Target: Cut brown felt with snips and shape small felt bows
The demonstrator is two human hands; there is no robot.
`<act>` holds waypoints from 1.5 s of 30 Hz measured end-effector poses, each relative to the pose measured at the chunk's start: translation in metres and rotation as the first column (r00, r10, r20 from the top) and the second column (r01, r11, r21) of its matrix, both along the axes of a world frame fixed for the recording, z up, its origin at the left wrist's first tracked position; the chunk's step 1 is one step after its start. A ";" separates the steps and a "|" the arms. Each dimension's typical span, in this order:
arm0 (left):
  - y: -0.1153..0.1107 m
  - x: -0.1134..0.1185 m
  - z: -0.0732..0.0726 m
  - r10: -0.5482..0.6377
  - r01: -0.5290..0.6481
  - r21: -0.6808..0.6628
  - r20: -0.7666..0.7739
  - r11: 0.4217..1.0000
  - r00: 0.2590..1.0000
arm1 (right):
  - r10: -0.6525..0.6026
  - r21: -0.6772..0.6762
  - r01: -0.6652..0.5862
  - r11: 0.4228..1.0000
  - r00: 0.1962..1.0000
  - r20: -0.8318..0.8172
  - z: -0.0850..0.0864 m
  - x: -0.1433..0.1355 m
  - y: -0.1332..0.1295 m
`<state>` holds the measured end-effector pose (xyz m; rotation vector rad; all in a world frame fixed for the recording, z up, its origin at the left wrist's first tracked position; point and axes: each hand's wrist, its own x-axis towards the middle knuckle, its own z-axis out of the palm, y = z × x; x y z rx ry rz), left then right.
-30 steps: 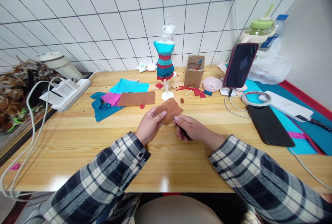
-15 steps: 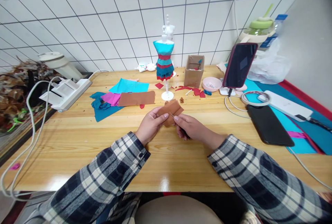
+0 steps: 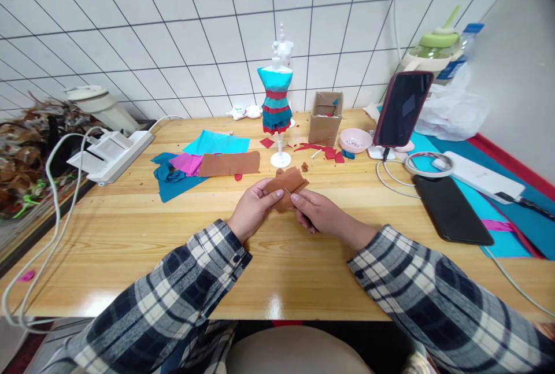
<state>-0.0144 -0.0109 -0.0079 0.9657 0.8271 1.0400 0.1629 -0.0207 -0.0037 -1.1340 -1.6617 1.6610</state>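
Observation:
My left hand (image 3: 252,206) pinches a folded piece of brown crepe paper (image 3: 289,180) between thumb and fingers, just above the table. My right hand (image 3: 321,210) is closed at the paper's right side. From it a thin metal tip (image 3: 287,191), apparently of small scissors, points left across the paper; the handle is hidden in the hand. Behind the paper stands a small white dress form (image 3: 281,159) wearing a layered blue and red paper dress (image 3: 276,96). A flat brown paper strip (image 3: 229,163) lies left of it, over pink and blue sheets.
Red scraps (image 3: 330,153) lie by a small cardboard box (image 3: 325,130) and a pink bowl of beads (image 3: 355,141). At right are a propped phone (image 3: 401,109), a tape roll (image 3: 429,174) and a black phone (image 3: 453,209). A power strip (image 3: 113,157) and cables are at left.
Both hands stay nearly in place on the brown paper. The right fingers have shifted slightly, and the dark handle seen below that hand before is now hidden. The view has moved a little.

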 end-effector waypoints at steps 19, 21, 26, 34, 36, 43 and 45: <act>0.002 0.001 -0.001 0.036 -0.031 -0.072 0.070 0.997 0.997 | -0.044 0.065 0.042 0.997 0.998 0.043 -0.005 0.001 0.003; 0.001 0.002 0.002 0.046 -0.040 -0.086 0.079 0.995 0.996 | -0.035 0.051 0.033 0.998 0.999 0.037 -0.005 0.001 0.003; 0.001 0.001 0.003 0.063 -0.055 -0.087 0.082 0.995 0.995 | 0.017 -0.010 -0.017 1.000 0.999 0.043 -0.003 0.001 0.002; 0.001 0.002 0.006 0.037 -0.030 -0.087 0.077 0.996 0.996 | 0.018 0.013 -0.019 1.000 0.999 0.051 -0.002 0.000 0.001; 0.001 0.003 0.005 0.051 -0.046 -0.078 0.068 0.996 0.996 | 0.017 0.020 -0.018 1.000 0.999 0.045 -0.003 0.000 0.001; 0.002 0.000 -0.003 0.022 -0.023 -0.015 -0.073 1.000 0.997 | 0.016 0.034 -0.018 0.999 0.998 0.062 -0.003 0.000 0.001; 0.003 -0.002 -0.006 0.012 -0.011 0.008 -0.128 1.000 0.992 | 0.011 0.034 -0.013 0.999 0.997 0.070 -0.002 0.000 0.001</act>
